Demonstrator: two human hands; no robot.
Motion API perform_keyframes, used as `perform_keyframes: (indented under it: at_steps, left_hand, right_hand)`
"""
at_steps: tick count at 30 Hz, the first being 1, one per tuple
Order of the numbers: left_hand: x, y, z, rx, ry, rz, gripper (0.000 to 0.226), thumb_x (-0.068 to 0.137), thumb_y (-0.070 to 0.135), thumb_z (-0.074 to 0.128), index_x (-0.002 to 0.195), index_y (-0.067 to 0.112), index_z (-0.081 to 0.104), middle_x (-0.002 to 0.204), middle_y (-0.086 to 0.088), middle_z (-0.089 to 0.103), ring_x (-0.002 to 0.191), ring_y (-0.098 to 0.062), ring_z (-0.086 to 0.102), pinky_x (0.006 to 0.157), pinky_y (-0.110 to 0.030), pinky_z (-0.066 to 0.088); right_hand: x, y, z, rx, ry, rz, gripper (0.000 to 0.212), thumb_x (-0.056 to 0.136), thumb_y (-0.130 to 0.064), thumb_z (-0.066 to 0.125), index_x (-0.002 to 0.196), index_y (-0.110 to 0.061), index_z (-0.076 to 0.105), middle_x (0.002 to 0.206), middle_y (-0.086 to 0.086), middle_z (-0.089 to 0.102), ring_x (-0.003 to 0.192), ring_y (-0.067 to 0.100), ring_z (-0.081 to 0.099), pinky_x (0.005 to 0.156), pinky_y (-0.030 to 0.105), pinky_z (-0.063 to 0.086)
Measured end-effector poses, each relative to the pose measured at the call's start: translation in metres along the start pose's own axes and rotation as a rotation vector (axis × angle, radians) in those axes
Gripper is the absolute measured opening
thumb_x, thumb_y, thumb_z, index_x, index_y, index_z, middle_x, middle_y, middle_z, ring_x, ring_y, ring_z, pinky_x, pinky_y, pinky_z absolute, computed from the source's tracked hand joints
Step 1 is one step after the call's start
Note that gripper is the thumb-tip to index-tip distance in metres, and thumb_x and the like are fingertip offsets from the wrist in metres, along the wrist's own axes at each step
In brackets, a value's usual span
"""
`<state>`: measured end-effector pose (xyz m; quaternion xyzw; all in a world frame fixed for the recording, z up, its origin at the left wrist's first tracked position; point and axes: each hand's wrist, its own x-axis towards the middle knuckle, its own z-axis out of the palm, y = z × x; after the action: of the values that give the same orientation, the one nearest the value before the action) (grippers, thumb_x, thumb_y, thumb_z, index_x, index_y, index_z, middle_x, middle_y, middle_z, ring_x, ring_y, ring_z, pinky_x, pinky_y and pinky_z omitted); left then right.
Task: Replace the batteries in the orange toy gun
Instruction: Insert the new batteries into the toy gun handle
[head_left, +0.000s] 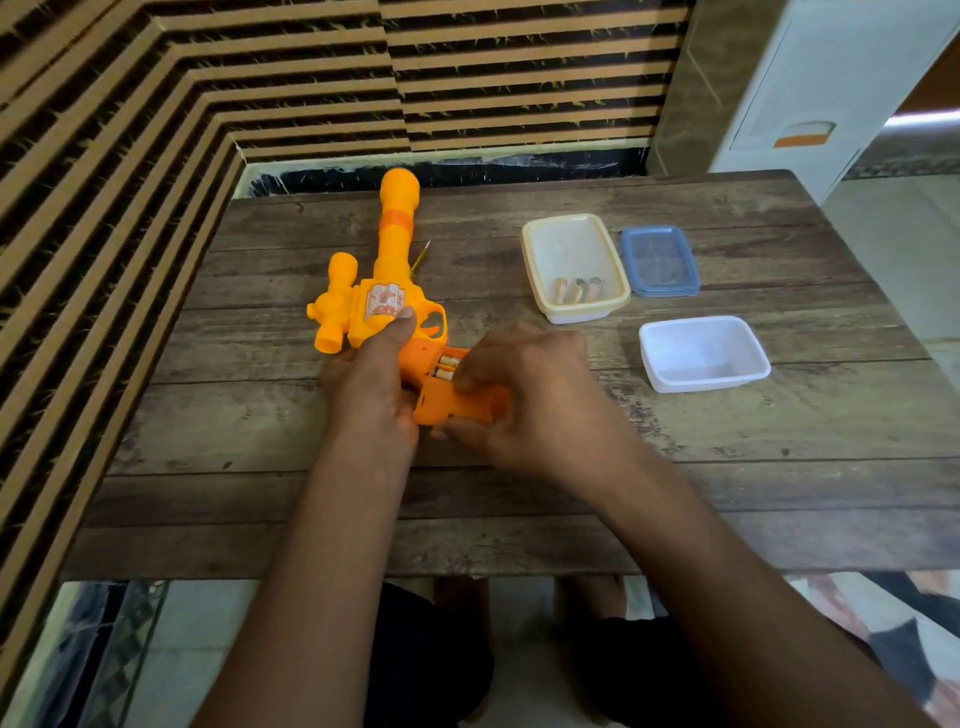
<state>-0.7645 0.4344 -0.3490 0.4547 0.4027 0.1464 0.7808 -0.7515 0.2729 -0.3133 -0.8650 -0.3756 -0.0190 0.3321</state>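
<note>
The orange toy gun (387, 270) lies on the wooden table (260, 426), barrel pointing away from me. My left hand (371, 387) grips its body, thumb pressed on the sticker. The grip's battery compartment is open, and two batteries (445, 366) show inside it. My right hand (524, 400) holds the orange battery cover (457, 408) at the grip's end, fingertips at the batteries.
A cream container (535, 260) with several batteries (579, 289) stands to the right, with a blue lid (658, 260) beside it. An empty white container (704, 356) sits nearer. A thin yellow-green tool (420, 259) lies by the barrel. Striped walls close the left and back.
</note>
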Motion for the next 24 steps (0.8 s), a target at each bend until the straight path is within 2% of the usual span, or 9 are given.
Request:
perform_keyframes:
  at_steps: [3,9,13,16,18,24]
  left_hand:
    - [-0.0005,0.0014,-0.0012,0.005,-0.017,-0.010,0.045,0.090,0.031,0.078,0.132,0.017,0.069,0.120,-0.017,0.076,0.105,-0.040,0.074,0.050,-0.039,0.059]
    - [0.0003,0.0032,-0.0002,-0.031,-0.033,0.032,0.037,0.094,0.022,0.075,0.130,0.016,0.069,0.120,-0.014,0.076,0.106,-0.035,0.075,0.066,-0.044,0.064]
    - [-0.0003,0.0036,0.0029,-0.044,-0.012,0.043,0.035,0.094,0.021,0.075,0.129,0.018,0.069,0.120,-0.013,0.077,0.109,-0.035,0.074,0.083,-0.055,0.063]
    - [-0.0025,0.0039,0.0061,-0.044,0.006,0.044,0.029,0.093,0.019,0.076,0.122,0.020,0.071,0.119,-0.012,0.077,0.106,-0.034,0.075,0.077,-0.051,0.064]
    - [-0.0021,0.0033,0.0059,-0.036,0.012,0.041,0.033,0.093,0.020,0.076,0.125,0.019,0.070,0.119,-0.012,0.077,0.106,-0.033,0.075,0.071,-0.046,0.063]
    - [-0.0030,0.0037,0.0053,-0.021,0.010,0.041,0.033,0.093,0.023,0.076,0.125,0.020,0.069,0.118,-0.014,0.077,0.105,-0.037,0.076,0.082,-0.061,0.061]
  right_hand:
    - [0.0020,0.0016,0.0005,0.017,-0.030,-0.008,0.041,0.065,-0.054,0.073,0.082,-0.016,0.074,0.084,0.000,0.070,0.084,0.027,0.066,0.082,0.050,0.052]
    - [0.0013,0.0034,0.0039,0.010,-0.013,-0.053,0.037,0.068,-0.049,0.076,0.080,-0.014,0.072,0.083,0.003,0.068,0.080,0.030,0.066,0.078,0.050,0.054]
    - [0.0031,0.0086,0.0066,0.030,0.057,-0.045,0.036,0.065,-0.044,0.081,0.082,-0.014,0.070,0.086,0.004,0.068,0.086,0.033,0.064,0.077,0.051,0.054]
    - [0.0056,0.0101,0.0063,0.058,0.066,-0.013,0.038,0.063,-0.047,0.080,0.082,-0.015,0.072,0.085,0.004,0.068,0.085,0.031,0.065,0.076,0.050,0.054]
    - [0.0054,0.0101,0.0058,0.057,0.065,-0.005,0.037,0.063,-0.048,0.079,0.080,-0.015,0.073,0.084,0.004,0.068,0.084,0.030,0.065,0.076,0.049,0.054]
    - [0.0057,0.0075,0.0050,0.032,0.054,-0.039,0.038,0.062,-0.048,0.078,0.076,-0.013,0.074,0.080,0.007,0.067,0.081,0.033,0.064,0.071,0.047,0.054]
